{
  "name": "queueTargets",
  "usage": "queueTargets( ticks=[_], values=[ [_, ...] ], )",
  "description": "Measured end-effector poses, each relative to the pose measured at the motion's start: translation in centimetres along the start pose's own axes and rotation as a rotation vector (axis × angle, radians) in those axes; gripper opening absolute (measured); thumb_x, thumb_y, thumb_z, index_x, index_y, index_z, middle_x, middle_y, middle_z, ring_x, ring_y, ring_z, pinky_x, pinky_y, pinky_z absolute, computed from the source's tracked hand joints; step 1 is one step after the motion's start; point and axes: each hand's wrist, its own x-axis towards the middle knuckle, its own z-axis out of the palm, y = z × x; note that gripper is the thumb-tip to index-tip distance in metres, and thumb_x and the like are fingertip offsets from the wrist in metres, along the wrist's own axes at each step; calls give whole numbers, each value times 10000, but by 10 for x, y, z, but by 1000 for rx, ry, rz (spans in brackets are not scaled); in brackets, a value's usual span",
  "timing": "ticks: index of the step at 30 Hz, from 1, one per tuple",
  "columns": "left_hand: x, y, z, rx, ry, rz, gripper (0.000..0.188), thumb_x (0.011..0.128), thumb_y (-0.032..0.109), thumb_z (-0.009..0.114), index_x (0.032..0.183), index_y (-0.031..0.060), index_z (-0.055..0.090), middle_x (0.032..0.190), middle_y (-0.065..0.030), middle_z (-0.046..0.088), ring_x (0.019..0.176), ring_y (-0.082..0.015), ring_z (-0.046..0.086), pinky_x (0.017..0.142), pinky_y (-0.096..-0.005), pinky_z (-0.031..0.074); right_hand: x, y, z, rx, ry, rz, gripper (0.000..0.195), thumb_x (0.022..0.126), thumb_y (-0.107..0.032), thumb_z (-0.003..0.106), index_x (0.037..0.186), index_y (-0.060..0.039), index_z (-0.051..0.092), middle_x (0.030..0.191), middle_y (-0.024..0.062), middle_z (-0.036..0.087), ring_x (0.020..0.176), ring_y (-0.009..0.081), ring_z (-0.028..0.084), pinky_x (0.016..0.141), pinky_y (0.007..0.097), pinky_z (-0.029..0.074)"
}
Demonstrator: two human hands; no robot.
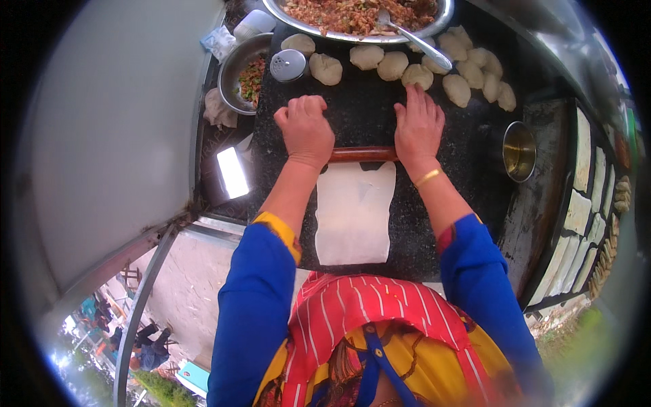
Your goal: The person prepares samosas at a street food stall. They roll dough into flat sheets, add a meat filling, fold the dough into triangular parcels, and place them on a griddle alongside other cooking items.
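Note:
A wooden rolling pin (364,154) lies crosswise on the dark speckled worktop, over the far end of a thin rectangular sheet of dough (354,213). My left hand (306,124) is over the pin's left end, its fingers curled; whether they grip it cannot be told. My right hand (420,124) rests on the pin's right end with its fingers stretched forward, their tips close to a ball of dough (417,76). More dough pieces (456,90) lie beyond both hands. The sheet is flat, with its near end close to the worktop's front edge.
A large metal basin (325,33) of reddish filling with a spoon (430,50) stands at the back. Left are a shaker lid (288,65), a metal bowl (226,76) and a lit phone (232,173). Right are a metal cup of oil (519,151) and a griddle with flat dough pieces (578,212).

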Motion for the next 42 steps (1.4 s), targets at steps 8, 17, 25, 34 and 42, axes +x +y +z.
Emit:
queueTargets(
  ticks=[8,17,25,34,42],
  values=[
    [-77,2,-29,-334,-210,-267,88,958,154,562,977,80,605,985,-93,636,980,-323,571,891,-476,422,-69,0,-59,168,-559,-261,542,791,-285,744,1282,-109,602,1176,115,602,1120,304,549,989,414,390],
    [-132,21,-64,208,-429,-71,643,921,175,535,1486,-62,339,1597,-233,269,1502,-388,208,1203,-578,126,-128,-31,-47,-130,-259,33,608,943,-244,550,1505,-70,394,1594,172,317,1474,383,268,1178,581,191],
    [-137,10,-58,228,-465,-15,642,918,181,494,1493,-60,339,1605,-238,260,1508,-384,209,1185,-639,102,-147,-29,-39,-132,-270,64,590,948,-199,528,1507,-64,394,1585,182,330,1482,387,258,1162,614,187],
    [-126,20,-53,222,-470,-15,669,867,109,518,1503,-14,349,1617,-210,248,1522,-372,180,1176,-657,51,-150,-18,-29,-216,-260,62,648,924,-226,574,1526,-89,377,1594,146,338,1487,372,263,1174,603,169],
    [-111,20,-33,112,-464,-3,700,797,42,529,1481,25,381,1621,-174,259,1533,-380,135,1133,-715,11,-123,-12,-23,-189,-247,86,647,935,-248,572,1532,-101,373,1599,142,332,1488,365,262,1172,609,174]
  ],
)
